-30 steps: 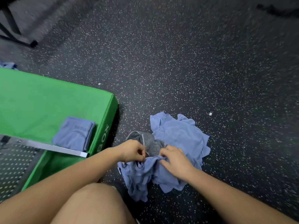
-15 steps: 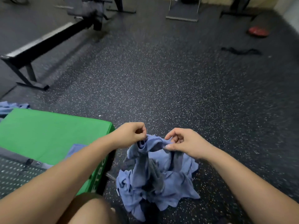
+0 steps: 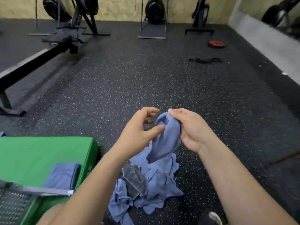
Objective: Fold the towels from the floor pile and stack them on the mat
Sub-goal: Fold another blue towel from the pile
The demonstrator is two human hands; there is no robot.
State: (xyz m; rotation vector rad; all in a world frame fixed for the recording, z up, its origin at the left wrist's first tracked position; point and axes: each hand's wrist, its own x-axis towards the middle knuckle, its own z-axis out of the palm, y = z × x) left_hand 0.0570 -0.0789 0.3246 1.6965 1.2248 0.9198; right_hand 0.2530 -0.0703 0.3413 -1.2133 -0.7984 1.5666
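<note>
Fingers (image 3: 177, 112) of the right hand (image 3: 191, 132) pinch a blue towel (image 3: 167, 138) above the floor pile (image 3: 155, 184). The left hand (image 3: 138, 133) is loosely spread, gripping nothing. A folded towel (image 3: 63, 174) lies on the green mat (image 3: 32, 153) at 8 o'clock.

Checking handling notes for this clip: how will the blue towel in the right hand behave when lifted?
Probably floppy: the blue towel hangs bunched and drooping from the right hand. Likely light, since that one grip holds it up.
</note>
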